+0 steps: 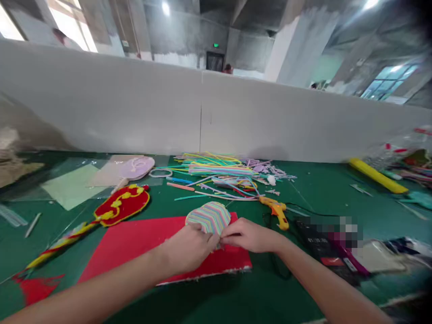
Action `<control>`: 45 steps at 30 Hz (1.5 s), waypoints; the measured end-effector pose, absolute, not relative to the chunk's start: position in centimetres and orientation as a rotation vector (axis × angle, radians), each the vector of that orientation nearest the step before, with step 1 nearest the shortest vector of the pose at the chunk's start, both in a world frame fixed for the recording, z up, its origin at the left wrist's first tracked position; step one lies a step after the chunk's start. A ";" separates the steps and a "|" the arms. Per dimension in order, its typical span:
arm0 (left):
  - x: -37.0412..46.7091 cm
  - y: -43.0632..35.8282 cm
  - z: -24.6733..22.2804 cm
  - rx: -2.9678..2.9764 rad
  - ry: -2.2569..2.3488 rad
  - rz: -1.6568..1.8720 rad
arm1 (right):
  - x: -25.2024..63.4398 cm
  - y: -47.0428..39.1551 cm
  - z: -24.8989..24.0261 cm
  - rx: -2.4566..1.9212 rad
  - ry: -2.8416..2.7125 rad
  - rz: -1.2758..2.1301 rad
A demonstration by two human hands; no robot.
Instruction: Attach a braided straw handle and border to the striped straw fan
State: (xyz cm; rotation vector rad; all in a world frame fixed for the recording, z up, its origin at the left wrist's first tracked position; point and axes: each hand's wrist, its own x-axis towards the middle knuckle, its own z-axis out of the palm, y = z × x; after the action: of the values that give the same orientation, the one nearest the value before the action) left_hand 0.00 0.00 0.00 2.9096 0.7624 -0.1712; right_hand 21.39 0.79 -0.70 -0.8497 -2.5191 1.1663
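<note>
A round piece (209,216) with pastel zigzag stripes is held just above a red sheet (141,238), tilted toward me. My left hand (193,246) grips its lower left edge, fingers closed on it. At its lower right edge, my right hand (249,235) has thumb and fingers pinched together; the exact fingertip contact is small and blurred. Just right of my right hand lies an orange-yellow hot glue gun (276,210) with a black cord. Left of the sheet rests a red fan-shaped piece (123,204) with yellow trim, a twisted handle and a red tassel.
Many loose pipe cleaners (219,168) are heaped behind the hands. Pale green paper (69,186), a lilac disc (137,167) and a ring (161,173) lie back left. To the right are a black phone-like device (324,245) and a yellow stick (378,175). A white partition (135,108) borders the green table.
</note>
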 end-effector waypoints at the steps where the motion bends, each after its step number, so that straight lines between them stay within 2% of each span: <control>1: 0.1 0.0 0.2 2.758 0.821 -0.095 | 21.4 0.8 -0.7 -0.853 -2.534 1.146; 4: 0.2 0.2 0.5 2.230 0.880 0.074 | 21.4 0.8 -0.5 -0.846 -2.606 0.936; 8: -0.1 0.6 -0.6 1.404 0.729 0.185 | 21.3 -0.1 -0.4 -0.768 -2.697 0.307; 11: -0.4 0.6 -2.1 1.181 0.647 0.192 | 21.1 -0.8 -1.1 -0.687 -2.732 -0.072; 13: -0.5 0.5 -2.7 1.228 0.668 0.170 | 20.9 -1.0 -1.8 -0.704 -2.758 -0.079; 15: -0.5 0.3 -2.7 1.533 0.782 0.171 | 20.8 -0.9 -2.4 -0.827 -2.760 0.139; 19: -0.2 -0.2 -1.9 2.486 1.100 0.060 | 20.6 0.1 -2.2 -1.171 -2.578 0.832; 22: 0.0 -0.5 -1.6 2.995 0.952 -0.070 | 20.5 0.8 -1.5 -1.160 -2.363 1.392; 25: -0.3 -0.6 -1.9 3.283 0.780 0.023 | 20.8 1.2 -1.4 -1.059 -2.136 1.839; 28: -0.7 -0.5 -2.4 3.406 0.685 0.151 | 21.2 1.3 -1.7 -0.995 -1.995 2.053; 31: -0.9 -0.5 -2.6 3.396 0.648 0.178 | 21.5 1.3 -1.8 -0.982 -2.006 2.085; 34: -0.7 -0.4 -2.7 3.240 0.732 0.094 | 21.3 1.4 -1.5 -0.999 -2.131 1.932; 36: -0.4 -0.2 -2.5 3.018 0.872 0.040 | 21.1 1.3 -1.3 -1.024 -2.266 1.693; 39: -0.2 0.4 -2.2 2.459 1.026 0.100 | 20.9 0.8 -1.6 -1.065 -2.504 1.137; 43: 0.0 1.0 -2.3 1.499 0.868 0.171 | 20.9 -0.2 -2.8 -0.931 -2.702 0.254; 45: 0.0 1.1 -2.8 1.215 0.811 0.199 | 20.8 -0.5 -3.4 -0.813 -2.712 -0.095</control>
State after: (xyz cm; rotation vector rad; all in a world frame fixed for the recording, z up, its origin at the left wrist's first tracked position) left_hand -0.04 1.13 -2.79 1.2146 0.8105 0.1989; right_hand 20.85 -0.48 -3.39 -0.8126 -2.7116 -0.0949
